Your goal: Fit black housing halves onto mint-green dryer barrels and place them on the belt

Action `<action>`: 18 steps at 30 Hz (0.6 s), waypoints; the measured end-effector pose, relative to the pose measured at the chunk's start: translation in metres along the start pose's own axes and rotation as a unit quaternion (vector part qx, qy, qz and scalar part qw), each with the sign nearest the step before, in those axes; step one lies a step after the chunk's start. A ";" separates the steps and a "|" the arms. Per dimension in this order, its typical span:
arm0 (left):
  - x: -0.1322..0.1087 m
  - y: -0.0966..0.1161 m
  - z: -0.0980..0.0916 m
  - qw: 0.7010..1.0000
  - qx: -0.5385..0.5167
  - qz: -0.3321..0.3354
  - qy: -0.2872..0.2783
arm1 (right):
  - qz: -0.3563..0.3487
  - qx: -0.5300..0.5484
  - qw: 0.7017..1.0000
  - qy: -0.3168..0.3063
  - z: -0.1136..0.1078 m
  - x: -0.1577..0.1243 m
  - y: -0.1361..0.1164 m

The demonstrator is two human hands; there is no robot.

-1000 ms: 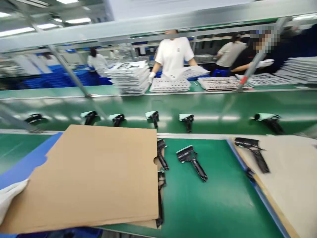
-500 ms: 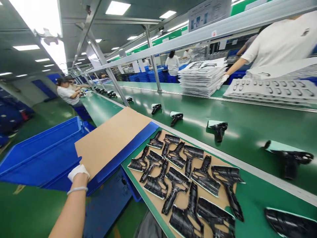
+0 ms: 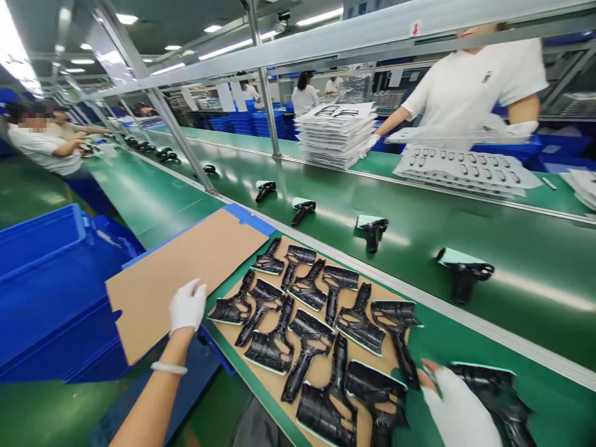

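hands (image 3: pixel 459 406) half-open, left (image 3: pixel 187 305) over cardboard (image 3: pixel 186 254)

Blue plastic crates (image 3: pixel 35 323) stand at the near left. On the far side, a tall stack of white trays (image 3: pixel 335 139) sits left of a white-shirted co-worker (image 3: pixel 475 84). A metal rail (image 3: pixel 298 54) bearing a red arrow sticker (image 3: pixel 415 28) crosses above; blue bins (image 3: pixel 267 127) are piled farther back.

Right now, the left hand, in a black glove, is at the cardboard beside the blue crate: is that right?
Not quite: the head view shows the left hand in a white glove, not black; it is at the cardboard beside the blue crate.
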State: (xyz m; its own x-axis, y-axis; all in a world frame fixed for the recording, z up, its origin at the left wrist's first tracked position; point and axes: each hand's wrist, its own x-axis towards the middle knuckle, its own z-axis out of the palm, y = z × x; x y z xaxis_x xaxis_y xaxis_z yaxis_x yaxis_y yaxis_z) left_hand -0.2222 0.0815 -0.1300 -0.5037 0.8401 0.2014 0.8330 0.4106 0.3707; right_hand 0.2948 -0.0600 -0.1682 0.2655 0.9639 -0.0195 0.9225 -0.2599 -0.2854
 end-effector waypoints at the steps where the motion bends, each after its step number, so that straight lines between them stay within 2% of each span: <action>1: -0.013 0.025 0.013 0.997 -0.019 0.065 -0.039 | 0.013 -0.047 0.998 -0.034 0.003 0.008 -0.008; 3: -0.050 0.080 0.036 0.971 -0.053 0.206 -0.113 | 0.032 -0.095 0.993 -0.055 0.010 0.026 -0.027; 5: -0.095 0.132 0.051 0.920 -0.071 0.339 -0.184 | 0.046 -0.111 0.991 -0.053 0.018 0.039 -0.042; 7: -0.137 0.173 0.063 0.869 -0.064 0.431 -0.236 | 0.057 -0.105 0.992 -0.046 0.025 0.047 -0.047; 9: -0.168 0.200 0.071 0.835 -0.037 0.480 -0.266 | 0.064 -0.081 0.994 -0.030 0.034 0.049 -0.043; 11: -0.185 0.217 0.079 0.821 0.000 0.497 -0.281 | 0.073 -0.038 0.997 0.003 0.042 0.048 -0.031; 13: -0.190 0.226 0.083 0.818 0.029 0.497 -0.290 | 0.077 0.022 0.995 0.058 0.047 0.043 -0.018; 15: -0.187 0.230 0.083 0.816 0.038 0.494 -0.299 | 0.066 0.092 0.986 0.123 0.048 0.033 -0.008; 18: -0.176 0.232 0.071 0.819 0.009 0.483 -0.309 | 0.025 0.188 0.961 0.202 0.043 0.011 -0.002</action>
State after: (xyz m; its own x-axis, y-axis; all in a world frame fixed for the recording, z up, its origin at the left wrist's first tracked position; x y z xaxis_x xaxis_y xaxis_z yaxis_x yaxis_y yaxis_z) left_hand 0.0755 0.0543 -0.1441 0.6004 0.7927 -0.1061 0.7805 -0.5519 0.2936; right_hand 0.2836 -0.0459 -0.2091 0.4630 0.8305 0.3096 0.7603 -0.1926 -0.6204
